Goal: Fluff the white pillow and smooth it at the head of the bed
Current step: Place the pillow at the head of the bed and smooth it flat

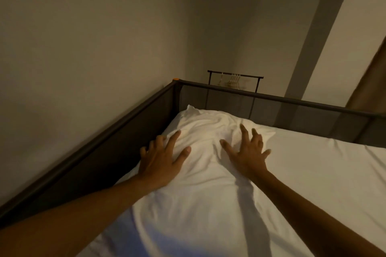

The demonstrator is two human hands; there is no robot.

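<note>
A plain beige wall (83, 37) is being seen at the far left, and a dark grey mesh-sided bed rail (87, 152) is being run along it toward a corner capped by a small orange plastic piece (176, 79). Just inside that rail, the left hand (160, 162) is being laid palm-down on the near left part of the crumpled white fabric pillow (206, 129); its grip is being kept spread flat, nothing being clasped, with the fingers fanned over the cloth. The pillow is being rested in the far left corner of the bed, at its head, on the white fitted sheet (302, 173), close against both rails. Its surface is being shown creased between the two hands. The right hand (248, 152) is being pressed on the pillow's right part, its grip likewise being held wide and flat, with fingers splayed. Behind the head rail, a thin black metal clothes rack (235, 76) with pale hangers (232, 80) is being seen against the wall.
</note>
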